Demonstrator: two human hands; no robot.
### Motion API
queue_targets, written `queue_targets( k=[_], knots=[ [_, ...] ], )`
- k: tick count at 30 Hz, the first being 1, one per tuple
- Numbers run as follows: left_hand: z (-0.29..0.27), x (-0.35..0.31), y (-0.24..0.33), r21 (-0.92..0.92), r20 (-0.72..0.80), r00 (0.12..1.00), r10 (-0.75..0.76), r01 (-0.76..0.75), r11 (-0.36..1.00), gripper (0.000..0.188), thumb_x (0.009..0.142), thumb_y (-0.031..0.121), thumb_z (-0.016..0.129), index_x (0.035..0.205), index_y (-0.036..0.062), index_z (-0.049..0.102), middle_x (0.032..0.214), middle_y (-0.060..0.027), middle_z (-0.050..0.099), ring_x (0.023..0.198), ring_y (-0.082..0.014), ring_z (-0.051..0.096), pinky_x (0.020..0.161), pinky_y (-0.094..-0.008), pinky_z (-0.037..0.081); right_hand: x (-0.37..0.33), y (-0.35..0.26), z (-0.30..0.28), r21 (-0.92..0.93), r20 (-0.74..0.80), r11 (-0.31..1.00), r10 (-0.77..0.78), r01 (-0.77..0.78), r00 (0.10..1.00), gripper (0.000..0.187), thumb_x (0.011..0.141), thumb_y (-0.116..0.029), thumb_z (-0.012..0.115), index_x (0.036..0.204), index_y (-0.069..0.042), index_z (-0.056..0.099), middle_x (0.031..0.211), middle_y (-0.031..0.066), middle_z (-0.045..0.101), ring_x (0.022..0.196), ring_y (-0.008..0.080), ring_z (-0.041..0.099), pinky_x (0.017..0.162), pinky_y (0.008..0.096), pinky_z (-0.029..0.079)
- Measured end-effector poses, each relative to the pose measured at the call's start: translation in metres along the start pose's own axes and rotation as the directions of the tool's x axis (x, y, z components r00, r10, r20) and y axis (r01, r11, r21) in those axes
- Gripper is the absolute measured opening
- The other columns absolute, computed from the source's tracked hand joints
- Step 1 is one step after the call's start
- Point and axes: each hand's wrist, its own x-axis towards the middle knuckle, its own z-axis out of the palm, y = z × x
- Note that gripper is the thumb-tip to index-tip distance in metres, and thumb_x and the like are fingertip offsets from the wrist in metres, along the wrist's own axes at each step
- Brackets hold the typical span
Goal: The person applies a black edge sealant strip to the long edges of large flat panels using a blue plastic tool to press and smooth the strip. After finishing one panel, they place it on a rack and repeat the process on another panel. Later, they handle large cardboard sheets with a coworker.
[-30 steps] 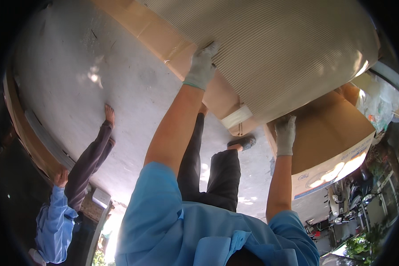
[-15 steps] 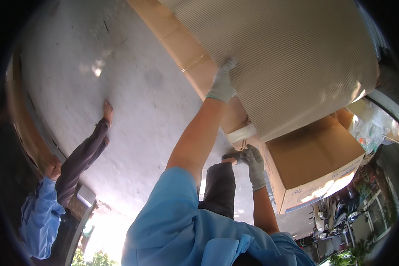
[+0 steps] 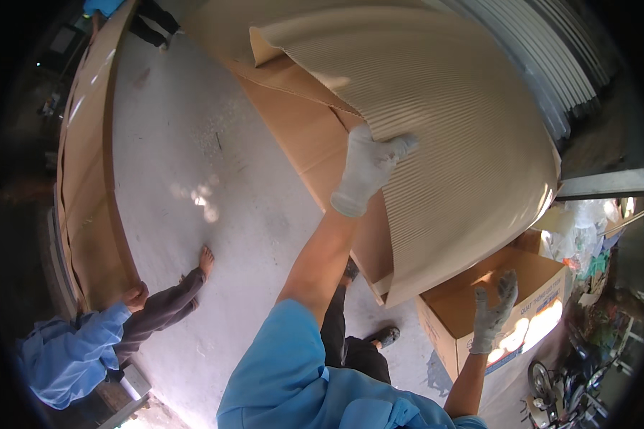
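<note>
My left hand (image 3: 368, 168), in a pale glove, is at the left edge of a large ribbed cardboard sheet (image 3: 451, 136). Its thumb lies across the ribbed face and the other fingers close at the edge, partly hidden. The sheet bulges upward, with a far corner curled back. Smooth brown cardboard (image 3: 315, 146) shows beneath it. My right hand (image 3: 494, 311), also gloved, is raised with thumb and fingers apart, holding nothing. It appears in front of an open cardboard carton (image 3: 444, 343), to the right of the sheet's near corner.
At the left, a co-worker's hand (image 3: 136, 295) is at the near end of a long cardboard piece (image 3: 93, 164); another person (image 3: 157, 25) stands at its far end. Pale long panels (image 3: 533, 57), a metal bar (image 3: 608, 184), clear plastic (image 3: 587, 222) and a motorbike (image 3: 551, 393) are at the right.
My right hand has left the sheet's near corner, moved right and opened. The ribbed sheet now bulges, its far corner curled. More of the co-workers' long cardboard piece shows at the left.
</note>
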Motion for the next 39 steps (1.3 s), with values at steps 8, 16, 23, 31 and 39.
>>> queue_targets(
  k=[8, 16, 23, 31, 39],
  knots=[
    [0.133, -0.178, 0.141, 0.368, 0.651, 0.644, 0.401, -0.731, 0.575, 0.038, 0.086, 0.014, 0.075, 0.121, 0.0016, 0.067, 0.113, -0.0144, 0.067, 0.105, -0.0333, 0.063, 0.092, -0.0422, 0.049, 0.025, -0.095, -0.156, -0.081, -0.112, 0.881, -0.473, 0.466, 0.874, 0.137, 0.057, -0.047, 0.093, 0.162, -0.005, 0.015, 0.166, 0.0186, 0.023, 0.153, 0.0374, 0.023, 0.124, 0.0487, 0.024],
    [0.228, -0.476, 0.188, 0.3, 0.879, 0.342, 0.333, -0.938, 0.172, 0.027, 0.076, 0.017, 0.063, 0.093, -0.002, 0.071, 0.091, -0.0193, 0.067, 0.084, -0.0369, 0.068, 0.072, -0.0432, 0.057, -0.066, -0.138, -0.354, -0.096, 0.316, 0.543, -0.778, 0.834, 0.543, 0.119, 0.047, -0.044, 0.094, 0.147, -0.005, 0.045, 0.153, 0.0201, 0.045, 0.145, 0.0435, 0.037, 0.121, 0.0508, 0.031],
    [0.27, -0.617, 0.212, 0.276, 0.96, 0.275, 0.045, -0.961, -0.017, 0.028, 0.075, 0.02, 0.064, 0.09, -0.0028, 0.072, 0.091, -0.0206, 0.068, 0.082, -0.0368, 0.068, 0.069, -0.0439, 0.056, -0.194, -0.103, -0.439, 0.01, 0.251, 0.649, -0.738, 0.761, 0.626, 0.053, 0.066, -0.011, 0.08, 0.116, -0.003, 0.064, 0.117, 0.015, 0.068, 0.113, 0.0362, 0.063, 0.102, 0.0425, 0.047],
    [0.228, -0.802, 0.21, 0.233, 0.929, 0.278, 0.246, -0.952, 0.196, 0.035, 0.08, 0.024, 0.069, 0.102, -0.0042, 0.067, 0.104, -0.0211, 0.066, 0.089, -0.0356, 0.067, 0.075, -0.0414, 0.055, -0.357, -0.103, -0.478, -0.037, 0.072, 0.622, -0.779, 0.782, 0.623, 0.017, 0.065, -0.012, 0.072, 0.079, -0.008, 0.064, 0.08, 0.0085, 0.068, 0.08, 0.031, 0.062, 0.077, 0.0386, 0.045],
    [0.012, -1.005, 0.25, 0.857, -0.178, 0.922, 0.345, -0.027, 0.514, 0.096, 0.066, 0.026, 0.093, 0.148, 0.0054, 0.048, 0.15, -0.0266, 0.047, 0.136, -0.0458, 0.047, 0.111, -0.0535, 0.042, -0.448, -0.126, -0.524, -0.041, 0.158, 0.408, -0.899, 0.912, 0.409, 0.016, 0.063, -0.011, 0.071, 0.076, -0.01, 0.061, 0.078, 0.0082, 0.065, 0.078, 0.0326, 0.061, 0.074, 0.0396, 0.044]
  ],
)
